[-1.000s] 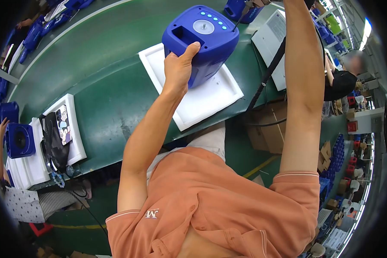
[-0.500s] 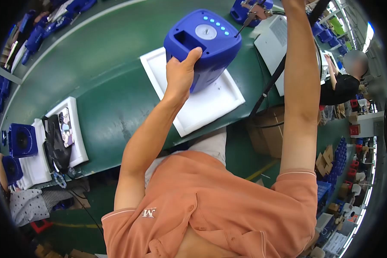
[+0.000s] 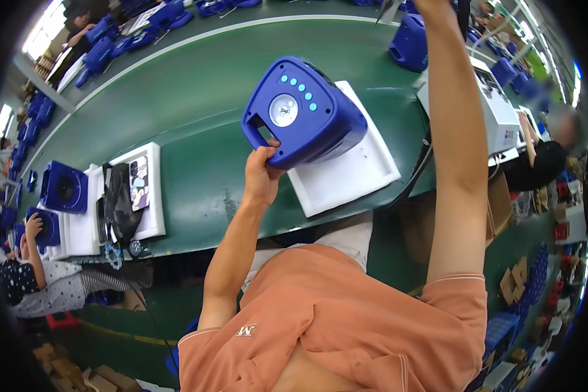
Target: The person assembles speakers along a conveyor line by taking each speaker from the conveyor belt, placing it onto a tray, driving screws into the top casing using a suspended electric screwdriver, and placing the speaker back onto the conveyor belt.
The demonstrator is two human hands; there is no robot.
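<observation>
My left hand (image 3: 263,171) grips the carry handle of a blue portable speaker (image 3: 330,124) at its near-left corner. The thumb lies over the handle. A round metallic disc (image 3: 283,110) and a row of several light-blue buttons (image 3: 298,87) are on the face turned up to me. Beneath the speaker, partly covered, lies a white foam tray (image 3: 353,175) on the green table (image 3: 196,189). My right arm reaches up past the top edge, so the right hand's fingers are out of the picture. A grey tool tip (image 3: 388,10) shows beside that wrist, cut off by the frame.
Another blue housing (image 3: 409,44) stands at the back right, near a white machine (image 3: 500,108) and a black cable (image 3: 417,173). At left, a foam tray (image 3: 153,196) holds a black pouch (image 3: 121,202) and a patterned phone (image 3: 139,183). Co-workers sit on both sides.
The speaker has turned in my left hand, its button face now tilted left and lower. The screwdriver that touched its right corner has lifted away toward the top edge. The camera view has shifted too.
</observation>
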